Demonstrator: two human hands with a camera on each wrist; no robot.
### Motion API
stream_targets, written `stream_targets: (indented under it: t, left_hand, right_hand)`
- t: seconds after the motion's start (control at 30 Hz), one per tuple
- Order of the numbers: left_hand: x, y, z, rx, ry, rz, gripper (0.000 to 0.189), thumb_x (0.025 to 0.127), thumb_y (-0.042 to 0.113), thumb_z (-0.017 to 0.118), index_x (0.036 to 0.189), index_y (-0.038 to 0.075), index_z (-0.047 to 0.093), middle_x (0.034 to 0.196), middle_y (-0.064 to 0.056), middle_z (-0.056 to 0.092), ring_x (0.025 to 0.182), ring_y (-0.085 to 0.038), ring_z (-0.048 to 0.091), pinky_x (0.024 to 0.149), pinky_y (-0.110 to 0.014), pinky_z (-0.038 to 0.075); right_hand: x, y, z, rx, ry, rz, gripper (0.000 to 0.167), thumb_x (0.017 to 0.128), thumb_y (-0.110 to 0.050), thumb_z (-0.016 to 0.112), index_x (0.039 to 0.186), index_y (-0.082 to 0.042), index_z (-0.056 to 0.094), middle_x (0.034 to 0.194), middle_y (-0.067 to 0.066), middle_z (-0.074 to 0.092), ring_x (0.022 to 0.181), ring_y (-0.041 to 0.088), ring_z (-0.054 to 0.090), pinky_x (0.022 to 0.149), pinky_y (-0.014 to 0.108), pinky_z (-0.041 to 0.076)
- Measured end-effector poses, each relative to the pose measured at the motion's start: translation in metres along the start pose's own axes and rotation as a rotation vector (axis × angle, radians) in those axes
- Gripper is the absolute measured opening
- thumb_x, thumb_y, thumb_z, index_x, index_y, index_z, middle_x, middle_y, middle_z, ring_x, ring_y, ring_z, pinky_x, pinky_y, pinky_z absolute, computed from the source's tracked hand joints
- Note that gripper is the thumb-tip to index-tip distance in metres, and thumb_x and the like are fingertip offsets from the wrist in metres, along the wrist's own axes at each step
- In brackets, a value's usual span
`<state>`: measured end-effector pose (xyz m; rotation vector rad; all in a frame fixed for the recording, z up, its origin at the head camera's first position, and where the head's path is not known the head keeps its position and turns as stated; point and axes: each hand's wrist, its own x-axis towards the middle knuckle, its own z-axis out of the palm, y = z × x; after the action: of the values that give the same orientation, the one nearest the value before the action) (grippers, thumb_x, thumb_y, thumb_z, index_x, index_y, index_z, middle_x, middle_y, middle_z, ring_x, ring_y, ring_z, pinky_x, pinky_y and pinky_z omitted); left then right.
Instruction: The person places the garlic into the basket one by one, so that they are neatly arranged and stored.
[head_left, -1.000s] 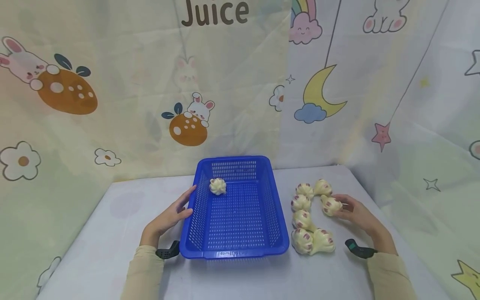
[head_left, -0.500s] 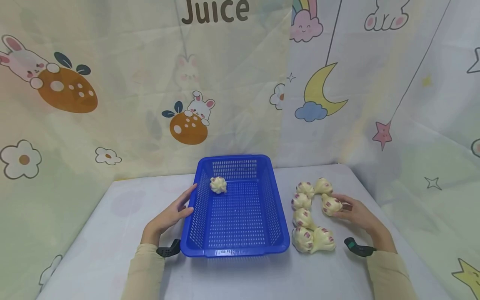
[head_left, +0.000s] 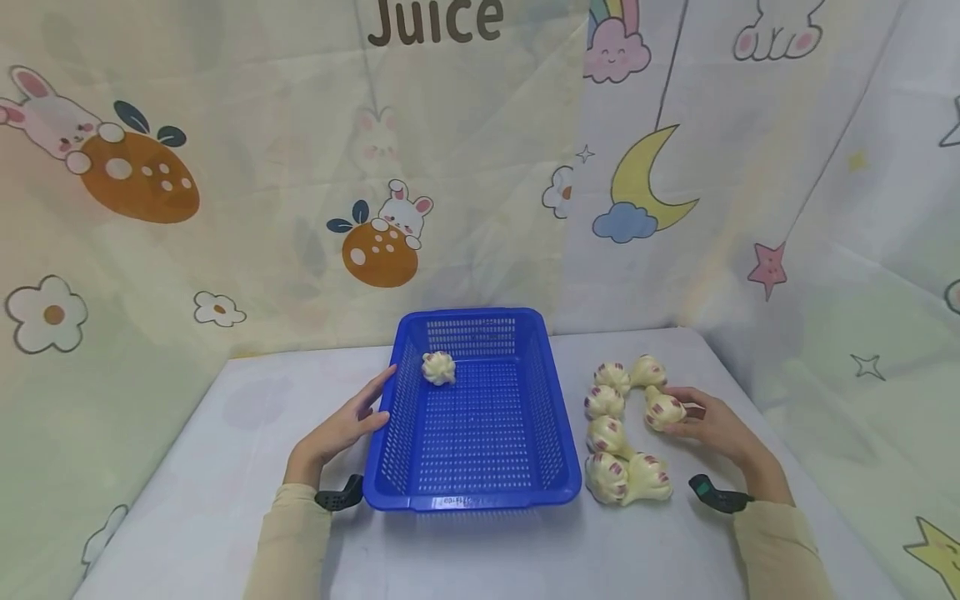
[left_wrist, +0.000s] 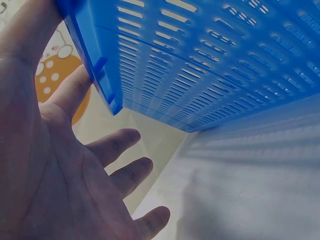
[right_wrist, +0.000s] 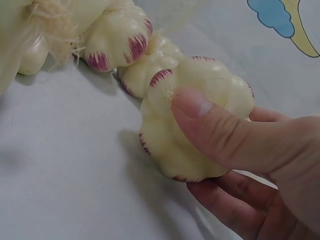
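Note:
My right hand (head_left: 716, 432) holds a garlic bulb (right_wrist: 167, 132) with purple-streaked cloves, thumb across its face and fingers behind and beneath it. That bulb is on the right of the white table, against the row of other bulbs. My left hand (head_left: 339, 432) is at the left side of a blue perforated plastic basket (head_left: 472, 425). Its thumb and index finger touch the basket's rim, and the other fingers (left_wrist: 132, 175) stretch out loosely below it. One garlic bulb (head_left: 438, 367) lies inside, near the basket's back left corner.
Several garlic bulbs (head_left: 609, 436) form a bent line right of the basket, two of them (head_left: 648, 477) side by side at the front. Behind the white table (head_left: 262, 467) hangs a cartoon-printed cloth (head_left: 285, 250). Another printed sheet (head_left: 862, 400) borders the right side.
The head view has shifted very slightly. Both hands, the basket and the garlic bulbs keep their places relative to one another.

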<state>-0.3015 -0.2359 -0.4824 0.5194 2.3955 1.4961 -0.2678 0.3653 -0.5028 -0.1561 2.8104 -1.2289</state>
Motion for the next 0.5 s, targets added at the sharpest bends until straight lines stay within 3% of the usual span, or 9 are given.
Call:
stream_targets:
  t: [0.5]
  left_hand:
    - [-0.001,0.001,-0.001,-0.017,-0.010,-0.003,0.072,0.090,0.038,0.059,0.147,0.049,0.016,0.161,0.004,0.005,0.148,-0.035,0.000,0.110,-0.070,0.011]
  right_hand:
    - [-0.002,-0.017,-0.006,0.048,0.025,0.016,0.080,0.082,-0.042,0.071,0.144,-0.007,0.035,0.147,0.025,0.034,0.129,0.051,0.038,0.099,0.063,0.039]
